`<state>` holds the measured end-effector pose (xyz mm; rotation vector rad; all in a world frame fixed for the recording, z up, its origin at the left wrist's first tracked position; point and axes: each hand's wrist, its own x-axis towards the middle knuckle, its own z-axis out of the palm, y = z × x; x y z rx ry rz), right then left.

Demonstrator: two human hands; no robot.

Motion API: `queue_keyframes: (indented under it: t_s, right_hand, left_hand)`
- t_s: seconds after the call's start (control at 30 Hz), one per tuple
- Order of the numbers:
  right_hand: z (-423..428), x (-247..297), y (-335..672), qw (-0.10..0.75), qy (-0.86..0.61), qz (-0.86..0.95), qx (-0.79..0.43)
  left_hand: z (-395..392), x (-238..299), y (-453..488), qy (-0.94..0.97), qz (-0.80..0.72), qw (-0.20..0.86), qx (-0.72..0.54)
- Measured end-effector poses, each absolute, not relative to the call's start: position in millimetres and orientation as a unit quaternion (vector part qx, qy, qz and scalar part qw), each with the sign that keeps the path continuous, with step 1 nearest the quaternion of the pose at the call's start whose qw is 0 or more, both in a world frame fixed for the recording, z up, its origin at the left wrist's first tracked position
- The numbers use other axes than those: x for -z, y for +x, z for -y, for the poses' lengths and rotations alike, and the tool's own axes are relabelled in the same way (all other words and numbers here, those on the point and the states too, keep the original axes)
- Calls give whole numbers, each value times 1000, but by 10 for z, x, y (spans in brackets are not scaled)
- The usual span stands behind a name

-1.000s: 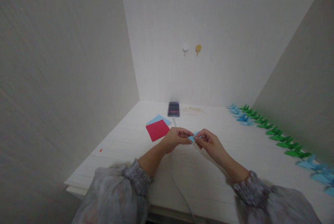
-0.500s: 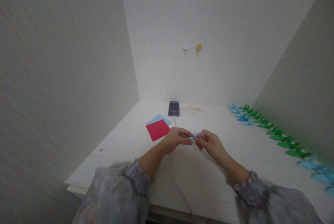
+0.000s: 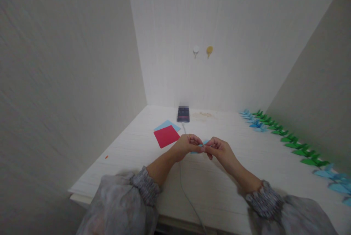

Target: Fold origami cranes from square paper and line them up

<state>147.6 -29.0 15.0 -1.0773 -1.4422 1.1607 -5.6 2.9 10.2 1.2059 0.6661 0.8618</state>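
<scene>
Tiny blue paper point(image 3: 205, 143) pinched just over the table point(image 3: 219, 191) between left hand point(image 3: 184, 146) and right hand point(image 3: 221, 150), fingertips of both closed tight on it and nearly meeting, mostly hidden behind them so can't make out the fold, red sheet point(image 3: 166, 136) off to the left.

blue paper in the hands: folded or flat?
Folded: small blue paper piece pinched between left hand and right hand, smaller than flat red sheet.
</scene>
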Motion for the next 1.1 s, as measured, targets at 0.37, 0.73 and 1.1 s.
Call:
queue_keyframes:
  t_s: [0.37,0.73,1.1]
  right_hand:
    - [280,-190,1555,475,-411,591,-506]
    - [252,-185,1571,481,-429,590,-486]
    - [283,-187,1565,505,-413,565,-505]
  left_hand:
    - [-42,-113,-62,533,-314,685,-385]
    - [-39,-105,-46,535,-330,670,-395]
    - [-19,-145,-26,525,-347,671,-394]
